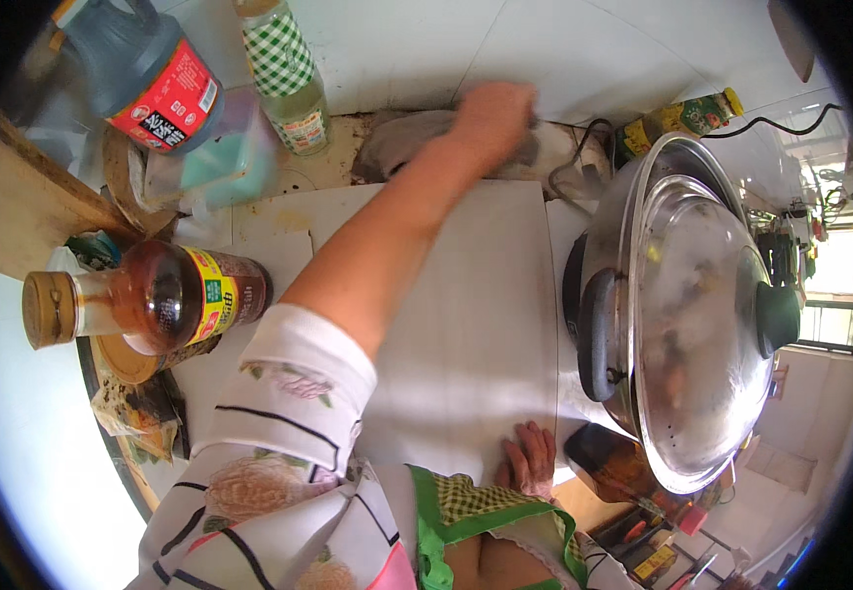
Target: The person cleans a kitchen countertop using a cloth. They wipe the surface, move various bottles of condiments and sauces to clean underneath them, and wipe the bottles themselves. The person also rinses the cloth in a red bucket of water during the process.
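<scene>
My left hand [499, 107], blurred and curled, is at the back of the counter by the wall, over the right part of what looks like a grey cloth [415, 140]. Its fingertips are hidden, so a grip on the cloth cannot be made out. My bare left forearm crosses above a pale, smooth panel [482, 295] on the countertop. At the panel's near edge, beside my green-trimmed checked apron [463, 501], my right hand [531, 457] rests with its fingers a little apart and nothing visible in it.
To the right stands a steel pan with a domed lid [699, 324]; a dark cord [581, 147] runs behind it. A brown bottle [168, 295] is at left. A large jug [153, 81], a clear plastic container [227, 169] and a glass bottle [290, 88] stand back left.
</scene>
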Demonstrator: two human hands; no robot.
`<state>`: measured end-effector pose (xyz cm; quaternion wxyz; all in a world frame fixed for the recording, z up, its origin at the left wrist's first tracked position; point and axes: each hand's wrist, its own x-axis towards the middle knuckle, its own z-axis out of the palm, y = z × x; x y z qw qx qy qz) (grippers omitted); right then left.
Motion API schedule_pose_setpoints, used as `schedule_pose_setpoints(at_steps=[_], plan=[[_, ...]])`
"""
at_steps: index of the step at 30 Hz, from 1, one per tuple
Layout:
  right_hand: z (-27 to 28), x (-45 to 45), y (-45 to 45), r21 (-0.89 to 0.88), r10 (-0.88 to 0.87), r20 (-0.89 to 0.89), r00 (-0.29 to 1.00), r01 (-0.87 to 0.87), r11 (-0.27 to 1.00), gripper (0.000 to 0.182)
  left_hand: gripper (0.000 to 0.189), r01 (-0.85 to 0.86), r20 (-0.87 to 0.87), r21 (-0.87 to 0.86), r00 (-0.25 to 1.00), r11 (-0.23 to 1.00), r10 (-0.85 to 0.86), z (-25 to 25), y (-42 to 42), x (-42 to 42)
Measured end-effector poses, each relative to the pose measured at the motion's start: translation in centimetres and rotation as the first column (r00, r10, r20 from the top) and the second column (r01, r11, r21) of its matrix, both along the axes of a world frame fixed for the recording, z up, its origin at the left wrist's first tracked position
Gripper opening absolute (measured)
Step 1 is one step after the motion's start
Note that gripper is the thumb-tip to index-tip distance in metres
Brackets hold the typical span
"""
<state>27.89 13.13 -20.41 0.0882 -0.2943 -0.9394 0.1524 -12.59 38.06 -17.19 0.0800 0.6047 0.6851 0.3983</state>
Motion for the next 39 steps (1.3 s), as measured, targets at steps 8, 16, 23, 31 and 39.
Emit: schedule_pose_setpoints(at_steps=[8, 16, 23, 31, 39], plan=[[-1.4, 1.2, -0.7, 0.009, -0.034, -0.007, 0.999, 0.034, 0.999, 0.041, 0.045, 0.107, -0.302, -0.185, 0.94, 0.977, -0.161, -6.1, 3.6, 3.3], [-0.3, 0.8, -0.4, 0.004, -0.008, 0.02, 1.0, 0.008, 1.0, 0.043, 0.03, -0.302, -0.411, -0.279, 0.895, 0.911, 0.171, -3.3, -4.7, -1.5], [0.5, 0.5, 0.4, 0.01, 0.027, -0.058, 0.998, -0.027, 1.0, 0.041, 0.033, -0.251, -0.211, 0.397, 0.911, 0.883, 0.354, 7.4, -6.8, -2.1], [0.4, 1.0, 0.4, 0.031, 0.034, -0.034, 0.999, -0.033, 0.999, 0.04, 0.023, -0.067, -0.399, 0.673, 0.805, 0.737, 0.438, 10.4, -2.1, -3.9], [0.6, 1.3, 0.2, -0.031, 0.017, -0.058, 0.998, -0.019, 0.999, 0.042, 0.011, -0.097, -0.601, 0.192, 0.775, 0.977, 0.195, -0.4, -4.2, -2.8]])
